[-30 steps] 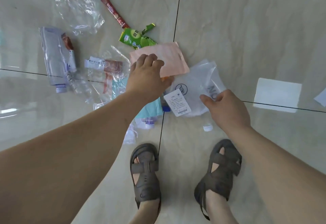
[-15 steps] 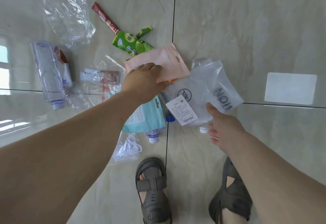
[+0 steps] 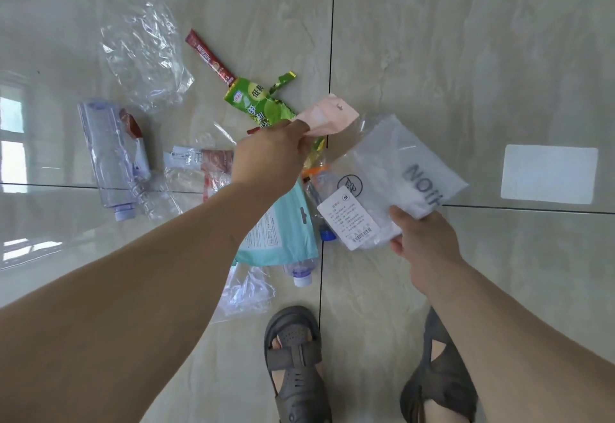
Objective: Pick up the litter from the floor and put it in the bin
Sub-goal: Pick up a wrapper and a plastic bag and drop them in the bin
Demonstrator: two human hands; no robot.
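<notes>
Left hand (image 3: 271, 156) pinches the pink pouch (image 3: 327, 116) by its edge; right hand (image 3: 422, 239) is closed on the clear bag (image 3: 392, 169), both lifted off the floor (image 3: 466, 56) for binning. No bin in view.

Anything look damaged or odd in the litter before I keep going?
Mostly ordinary wrappers, but the clear bottle on the left is crushed flat, and the green snack packet is torn open. No spill is visible on the floor.
</notes>
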